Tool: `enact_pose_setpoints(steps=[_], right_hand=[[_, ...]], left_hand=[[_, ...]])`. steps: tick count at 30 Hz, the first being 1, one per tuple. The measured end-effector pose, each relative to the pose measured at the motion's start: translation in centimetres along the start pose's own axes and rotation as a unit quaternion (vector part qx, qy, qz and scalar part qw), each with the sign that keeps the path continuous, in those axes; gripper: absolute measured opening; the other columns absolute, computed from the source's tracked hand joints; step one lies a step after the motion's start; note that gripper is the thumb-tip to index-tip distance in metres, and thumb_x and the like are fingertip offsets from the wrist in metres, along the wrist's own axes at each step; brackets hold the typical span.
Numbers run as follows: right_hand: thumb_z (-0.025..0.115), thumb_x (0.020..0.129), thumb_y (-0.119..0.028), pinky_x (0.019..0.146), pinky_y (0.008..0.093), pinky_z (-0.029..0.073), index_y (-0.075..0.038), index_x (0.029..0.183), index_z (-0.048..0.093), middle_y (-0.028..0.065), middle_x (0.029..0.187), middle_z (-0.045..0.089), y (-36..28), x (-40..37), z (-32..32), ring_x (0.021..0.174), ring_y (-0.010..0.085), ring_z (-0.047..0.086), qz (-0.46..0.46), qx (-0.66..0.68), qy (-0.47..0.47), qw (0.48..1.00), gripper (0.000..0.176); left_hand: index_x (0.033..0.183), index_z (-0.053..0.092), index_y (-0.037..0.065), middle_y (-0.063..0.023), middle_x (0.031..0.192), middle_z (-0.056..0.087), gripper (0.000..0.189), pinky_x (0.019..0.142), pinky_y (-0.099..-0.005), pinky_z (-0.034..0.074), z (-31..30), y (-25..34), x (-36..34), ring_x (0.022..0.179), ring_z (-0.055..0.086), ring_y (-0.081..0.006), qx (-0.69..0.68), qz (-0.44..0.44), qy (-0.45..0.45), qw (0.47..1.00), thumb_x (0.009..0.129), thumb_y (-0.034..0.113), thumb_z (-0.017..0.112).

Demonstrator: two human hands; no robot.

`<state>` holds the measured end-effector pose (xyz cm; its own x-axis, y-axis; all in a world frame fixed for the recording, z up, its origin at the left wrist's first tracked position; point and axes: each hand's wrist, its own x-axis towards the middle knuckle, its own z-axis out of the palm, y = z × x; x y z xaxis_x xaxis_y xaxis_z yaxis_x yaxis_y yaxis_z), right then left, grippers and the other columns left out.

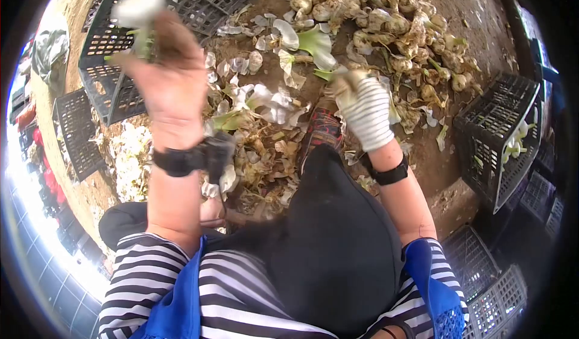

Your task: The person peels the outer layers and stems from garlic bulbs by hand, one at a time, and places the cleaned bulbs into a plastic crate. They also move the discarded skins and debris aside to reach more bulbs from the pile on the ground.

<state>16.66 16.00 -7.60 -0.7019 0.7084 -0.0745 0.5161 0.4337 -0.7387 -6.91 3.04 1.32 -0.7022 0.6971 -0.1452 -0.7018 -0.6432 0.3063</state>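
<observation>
Left hand (172, 80) clenches one bulb (137, 7), gloved right hand (367, 111) grasps one stalk (330, 74); three crates (111, 74) left, open dirt (435, 171) right.

One head-worn fisheye view looks steeply down, close over the lap and littered ground (458, 13).

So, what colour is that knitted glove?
The knitted glove is white; the head view shows it.
</observation>
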Motion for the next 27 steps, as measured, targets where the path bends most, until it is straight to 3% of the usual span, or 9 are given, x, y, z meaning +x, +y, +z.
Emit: enact_pose_setpoints(steps=[2,6,10,13,14,16,18,20,27], right_hand=[[0.062,0.077,-0.025,0.067,0.0397,0.049,-0.011,0.099,0.063,0.0158,0.075,0.062,2.9,1.1,-0.6,0.072,0.0291,0.061,-0.025,-0.15,0.151,0.977,0.026],[0.065,0.075,-0.02,0.074,0.0376,0.05,-0.008,0.111,0.056,0.0163,0.096,0.062,9.9,1.5,1.4,0.083,0.0288,0.061,0.176,-0.235,-0.12,0.948,0.039],[0.065,0.082,-0.02,0.07,0.0286,0.051,0.0,0.108,0.054,0.0121,0.098,0.061,5.3,1.5,0.5,0.083,0.0191,0.06,0.354,0.543,0.066,0.759,0.035],[0.064,0.084,-0.022,0.067,0.028,0.05,-0.002,0.104,0.057,0.0087,0.094,0.062,-1.0,0.8,-0.8,0.08,0.0164,0.06,0.313,0.686,-0.018,0.657,0.03],[0.063,0.084,-0.023,0.066,0.0274,0.05,-0.003,0.102,0.059,0.0072,0.091,0.063,-2.4,0.3,-1.1,0.079,0.0159,0.06,0.274,0.7,-0.069,0.656,0.027],[0.065,0.083,-0.021,0.065,0.0271,0.049,-0.007,0.101,0.061,0.0062,0.084,0.064,-1.8,0.2,-1.4,0.076,0.0158,0.06,0.213,0.616,-0.064,0.756,0.024],[0.065,0.079,-0.017,0.065,0.0304,0.048,-0.009,0.105,0.061,0.0074,0.081,0.064,-1.4,0.9,-3.1,0.074,0.0201,0.06,0.104,0.072,-0.067,0.99,0.027],[0.059,0.075,-0.006,0.073,0.0405,0.047,-0.009,0.11,0.058,0.0122,0.093,0.063,-0.1,2.1,-3.4,0.079,0.0268,0.059,-0.147,-0.083,0.178,0.969,0.036],[0.057,0.076,-0.009,0.105,0.048,0.023,-0.008,0.134,0.036,0.0089,0.133,0.045,-3.8,1.1,-1.2,0.123,0.0253,0.043,-0.254,-0.058,0.08,0.962,0.061]], left_hand=[[0.116,0.041,-0.011,-0.0206,0.103,0.059,0.082,0.081,-0.0355,0.053,0.2,1.6,0.6,0.094,0.061,-0.0254,0.042,-0.019,-0.059,0.997,0.074,0.058,0.058],[0.113,0.046,-0.005,-0.0154,0.089,0.061,0.039,0.08,-0.0315,0.05,-2.9,-3.5,-1.5,0.081,0.06,-0.0225,0.275,-0.136,0.108,0.946,0.086,0.022,0.056],[0.132,0.034,0.002,-0.0184,0.123,0.048,0.055,0.092,-0.0354,0.042,-4.3,-9.0,-5.4,0.107,0.05,-0.0264,0.634,-0.15,-0.034,0.758,0.087,0.025,0.056],[0.142,0.011,0.006,-0.0174,0.139,0.031,0.077,0.106,-0.0397,0.024,-2.8,-11.1,-6.5,0.128,0.029,-0.0304,0.76,-0.065,-0.23,0.605,0.085,0.021,0.061],[0.14,0.014,0.005,-0.0154,0.133,0.037,0.074,0.105,-0.0379,0.028,-2.8,-12.0,-6.9,0.124,0.036,-0.0291,0.604,-0.118,-0.207,0.761,0.084,0.015,0.062],[0.136,0.021,0.006,-0.013,0.128,0.041,0.065,0.101,-0.0364,0.033,-2.8,-11.5,-6.1,0.118,0.042,-0.0262,0.543,-0.182,-0.155,0.805,0.083,0.007,0.06],[0.131,0.027,0.009,-0.0099,0.121,0.045,0.054,0.094,-0.0338,0.04,-2.2,-11.1,-5.7,0.111,0.047,-0.0214,0.342,-0.242,-0.015,0.908,0.085,0.006,0.056],[0.129,0.028,0.012,-0.0101,0.115,0.047,0.053,0.088,-0.0351,0.043,-2.1,-10.2,-5.5,0.109,0.049,-0.0219,0.328,-0.255,-0.002,0.91,0.083,0.001,0.051],[0.12,0.035,0.005,-0.0121,0.114,0.05,0.053,0.081,-0.031,0.044,-1.1,-10.7,-6.5,0.106,0.052,-0.0205,0.343,-0.323,0.022,0.882,0.068,-0.004,0.044]])
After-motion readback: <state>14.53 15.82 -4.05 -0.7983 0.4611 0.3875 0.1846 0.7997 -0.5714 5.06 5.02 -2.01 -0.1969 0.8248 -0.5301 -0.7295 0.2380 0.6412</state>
